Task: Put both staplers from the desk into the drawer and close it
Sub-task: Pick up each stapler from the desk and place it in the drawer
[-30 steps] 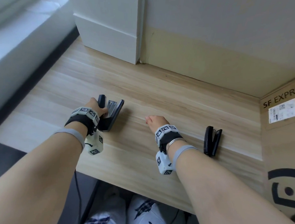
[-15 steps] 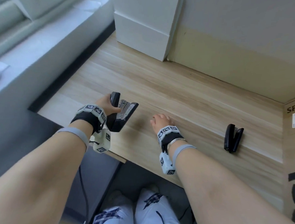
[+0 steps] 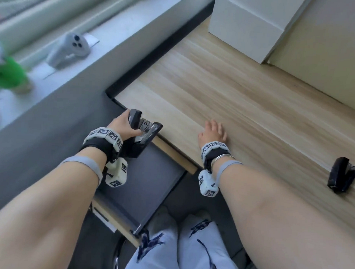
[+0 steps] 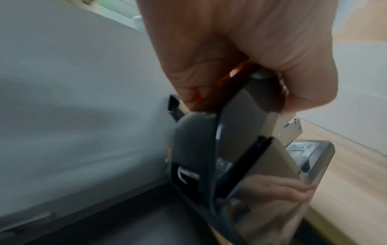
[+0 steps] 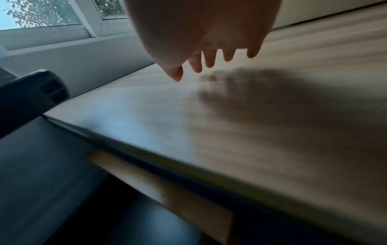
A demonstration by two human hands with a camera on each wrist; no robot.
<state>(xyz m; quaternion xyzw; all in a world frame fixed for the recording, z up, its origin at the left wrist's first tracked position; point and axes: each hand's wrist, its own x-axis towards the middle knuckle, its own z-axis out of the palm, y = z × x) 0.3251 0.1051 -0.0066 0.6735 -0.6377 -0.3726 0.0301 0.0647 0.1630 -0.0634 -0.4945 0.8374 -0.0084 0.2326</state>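
Note:
My left hand [image 3: 122,123] grips a black stapler [image 3: 144,135] by its top arm; the stapler hangs gaping open at the desk's front left corner, above the open drawer [image 3: 146,186]. In the left wrist view the fingers [image 4: 240,58] curl round the stapler [image 4: 240,149]. The drawer has a dark floor and a pale wood front, and nothing shows inside it. A second black stapler [image 3: 342,175] lies on the wooden desk [image 3: 245,100] far to the right. My right hand [image 3: 214,132] hovers just over the desk, fingers [image 5: 209,61] straight and spread, holding nothing.
A white box [image 3: 248,23] stands at the desk's back left against the wall. A grey windowsill [image 3: 53,72] on the left holds a grey device [image 3: 69,48] and a green object [image 3: 8,74]. My knees [image 3: 177,252] are under the desk, right of the drawer.
My left hand has carried the stapler left and toward me, from the desk top to over the open drawer. The head view swung left and down. The right hand stayed over the desk.

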